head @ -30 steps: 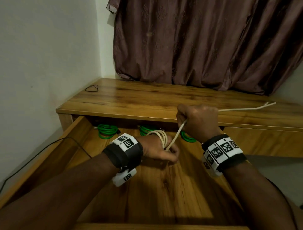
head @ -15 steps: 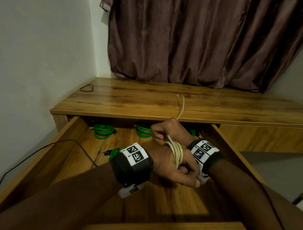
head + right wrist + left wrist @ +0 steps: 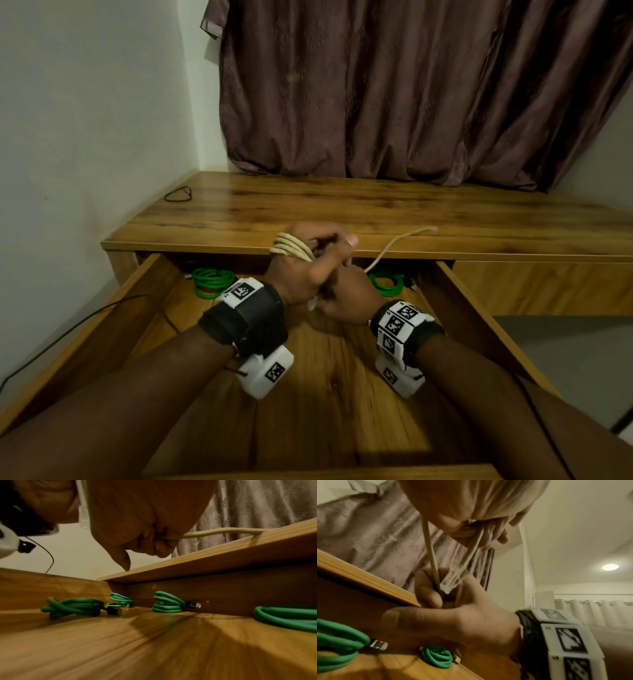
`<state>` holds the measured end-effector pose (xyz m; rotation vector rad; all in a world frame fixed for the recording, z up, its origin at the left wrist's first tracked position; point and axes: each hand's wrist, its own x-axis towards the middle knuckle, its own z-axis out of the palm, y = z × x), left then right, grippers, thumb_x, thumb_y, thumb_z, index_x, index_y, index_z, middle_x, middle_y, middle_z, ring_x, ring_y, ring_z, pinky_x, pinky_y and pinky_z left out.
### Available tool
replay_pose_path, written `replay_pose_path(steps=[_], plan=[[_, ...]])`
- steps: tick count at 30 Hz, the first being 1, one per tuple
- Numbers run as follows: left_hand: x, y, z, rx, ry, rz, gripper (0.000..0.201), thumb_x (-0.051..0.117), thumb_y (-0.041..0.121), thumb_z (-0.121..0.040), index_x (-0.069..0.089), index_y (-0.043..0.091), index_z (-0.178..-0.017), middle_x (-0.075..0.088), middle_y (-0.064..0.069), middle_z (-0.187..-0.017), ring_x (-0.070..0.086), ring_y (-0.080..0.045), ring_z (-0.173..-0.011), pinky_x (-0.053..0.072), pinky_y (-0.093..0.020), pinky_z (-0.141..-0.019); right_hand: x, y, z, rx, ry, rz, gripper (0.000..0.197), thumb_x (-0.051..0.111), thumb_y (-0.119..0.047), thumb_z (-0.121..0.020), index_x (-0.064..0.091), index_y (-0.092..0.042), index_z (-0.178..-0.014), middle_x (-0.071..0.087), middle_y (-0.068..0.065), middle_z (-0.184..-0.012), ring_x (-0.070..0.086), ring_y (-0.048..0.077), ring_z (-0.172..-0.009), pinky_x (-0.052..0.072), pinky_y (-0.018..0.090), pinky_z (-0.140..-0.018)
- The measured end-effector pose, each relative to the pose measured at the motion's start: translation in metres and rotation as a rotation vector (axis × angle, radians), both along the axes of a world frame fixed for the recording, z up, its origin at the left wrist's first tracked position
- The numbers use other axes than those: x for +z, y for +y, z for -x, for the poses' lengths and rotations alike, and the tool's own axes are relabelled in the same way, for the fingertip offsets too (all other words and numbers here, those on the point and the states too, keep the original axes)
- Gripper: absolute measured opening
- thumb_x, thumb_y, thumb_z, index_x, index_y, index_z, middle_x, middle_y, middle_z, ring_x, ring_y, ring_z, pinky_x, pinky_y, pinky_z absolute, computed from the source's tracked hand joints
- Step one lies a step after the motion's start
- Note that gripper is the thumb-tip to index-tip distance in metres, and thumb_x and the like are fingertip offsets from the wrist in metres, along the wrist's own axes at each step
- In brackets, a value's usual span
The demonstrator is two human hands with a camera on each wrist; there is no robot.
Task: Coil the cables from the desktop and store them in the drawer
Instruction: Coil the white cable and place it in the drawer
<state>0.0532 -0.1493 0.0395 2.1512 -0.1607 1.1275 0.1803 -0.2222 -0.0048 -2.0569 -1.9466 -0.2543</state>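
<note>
Several turns of the cream round network cable are wound about the left hand, fingers curled round them. The strand is pinched by the right hand just beside it. The short loose tail is trailed rightward and away across the wooden desktop, nearer the right hand.

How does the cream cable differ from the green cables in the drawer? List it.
The cream cable is wrapped around the left hand and only partly coiled, its tail on the desktop; the green cables are fully coiled. The right hand grips the cream cable; the green ones lie untouched in the drawer. Both kinds end in plug connectors.
</note>
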Motion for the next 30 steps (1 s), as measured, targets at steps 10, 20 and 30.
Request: replay_pose_path(steps=[10, 20, 30], plan=[[-0.013, 0.054, -0.011, 0.427, 0.048, 0.36, 0.033, 0.047, 0.038, -0.098, 0.066, 0.023, -0.076, 0.069, 0.001, -0.068, 0.069, -0.015, -0.065, 0.059, -0.051, -0.073, 0.025, -0.003, -0.017, -0.142, -0.348, 0.009, 0.022, 0.063, -0.025, -0.091, 0.044, -0.032, -0.083, 0.048, -0.005, -0.071, 0.045, 0.023, -0.065, 0.028, 0.031, -0.057], [-0.032, 0.065, -0.01, 0.604, 0.435, 0.081, 0.068, 0.036, 0.08, -0.094, 0.066, 0.022, -0.074, 0.071, 0.002, -0.069, 0.069, -0.015, -0.065, 0.05, -0.031, -0.06, 0.035, -0.007, -0.018, -0.181, -0.507, -0.1, 0.005, 0.067, -0.031, -0.091, 0.067, -0.027, -0.088, 0.068, -0.001, -0.076, 0.065, 0.027, -0.066, 0.031, 0.029, -0.053], [-0.031, 0.041, 0.0, 0.179, 0.801, -0.097, 0.051, 0.059, 0.083, -0.083, 0.072, 0.035, -0.07, 0.062, 0.017, -0.06, 0.055, 0.002, -0.054, 0.041, -0.026, -0.06, 0.042, -0.025, -0.024, -0.139, -0.402, -0.322, 0.026, 0.081, -0.018, -0.059, 0.056, -0.024, -0.058, 0.051, -0.005, -0.048, 0.049, 0.02, -0.04, 0.025, 0.021, -0.046]])
